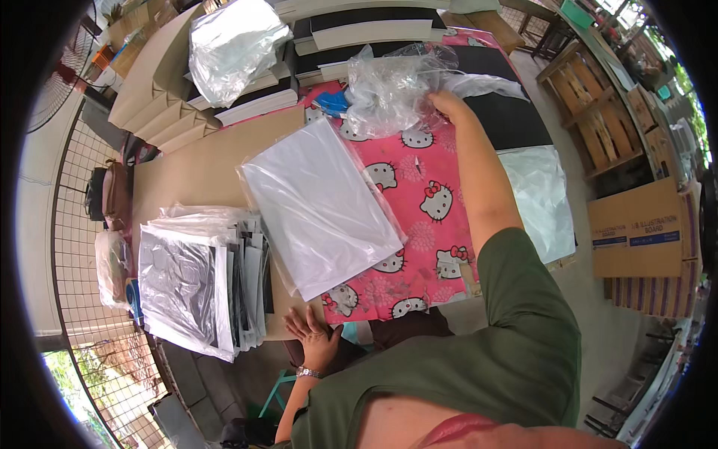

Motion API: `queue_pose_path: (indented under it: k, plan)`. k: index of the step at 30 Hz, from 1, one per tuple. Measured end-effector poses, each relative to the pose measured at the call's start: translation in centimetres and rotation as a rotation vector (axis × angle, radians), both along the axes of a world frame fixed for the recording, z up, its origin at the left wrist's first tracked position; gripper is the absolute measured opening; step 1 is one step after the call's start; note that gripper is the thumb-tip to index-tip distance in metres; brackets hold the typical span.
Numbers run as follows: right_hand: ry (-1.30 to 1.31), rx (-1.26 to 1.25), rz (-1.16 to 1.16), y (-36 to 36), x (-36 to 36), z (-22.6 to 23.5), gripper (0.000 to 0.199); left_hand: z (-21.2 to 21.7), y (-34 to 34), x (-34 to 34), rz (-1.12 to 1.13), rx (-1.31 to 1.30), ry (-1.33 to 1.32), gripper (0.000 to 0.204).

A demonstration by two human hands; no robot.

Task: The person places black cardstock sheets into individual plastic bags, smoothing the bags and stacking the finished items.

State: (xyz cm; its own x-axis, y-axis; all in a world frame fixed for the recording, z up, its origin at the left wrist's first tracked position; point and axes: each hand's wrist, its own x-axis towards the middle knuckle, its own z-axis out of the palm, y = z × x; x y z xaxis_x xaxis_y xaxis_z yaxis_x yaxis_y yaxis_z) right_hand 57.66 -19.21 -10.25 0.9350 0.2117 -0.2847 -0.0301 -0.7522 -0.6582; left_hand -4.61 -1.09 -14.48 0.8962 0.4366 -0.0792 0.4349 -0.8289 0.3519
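My left hand point(313, 343) rests with its fingers spread at the near edge of the brown cardboard point(196, 170) on the table. Stretched to the far side, my right hand point(447, 107) has its fingers closed on a crumpled clear plastic bag point(393, 90) in a loose heap; its fingertips are partly hidden. Between my hands a white sheet in a clear plastic sleeve point(321, 209) lies askew, partly on the cardboard and partly on the pink patterned tablecloth point(422, 233). A stack of plastic-wrapped black and white boards point(183, 284) stands left of my left hand.
Piles of black and white boards point(370, 37) and folded brown cardboard point(161, 112) line the far side. Plastic-wrapped packs point(235, 45) sit on top. A blue object point(331, 103) lies by the bag heap. Cardboard boxes point(636, 232) stand at the right, a wire grille point(75, 247) at the left.
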Motion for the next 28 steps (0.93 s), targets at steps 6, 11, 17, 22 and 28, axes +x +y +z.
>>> queue_pose_path:
  k: [6,11,17,22,28]
  plan:
    - [-1.055,-0.246,-0.539,-4.6,-6.7,8.7,0.038,-0.1,-0.1,0.5,0.007,0.009,-0.015,0.101]
    - [-0.571,-0.347,0.064,-9.1,4.5,1.6,0.041,-0.1,0.8,1.3,-0.046,0.005,-0.054,0.103]
    - [0.411,0.977,-0.296,3.2,0.7,0.4,0.037,-0.5,0.1,0.4,0.004,0.064,-0.024,0.106]
    - [0.372,1.166,-0.394,1.5,2.9,-0.2,0.031,-0.3,0.2,0.3,-0.006,0.068,-0.023,0.105]
    - [0.246,0.896,-0.298,-2.0,0.5,2.5,0.042,-0.5,0.1,0.1,0.026,-0.004,-0.019,0.102]
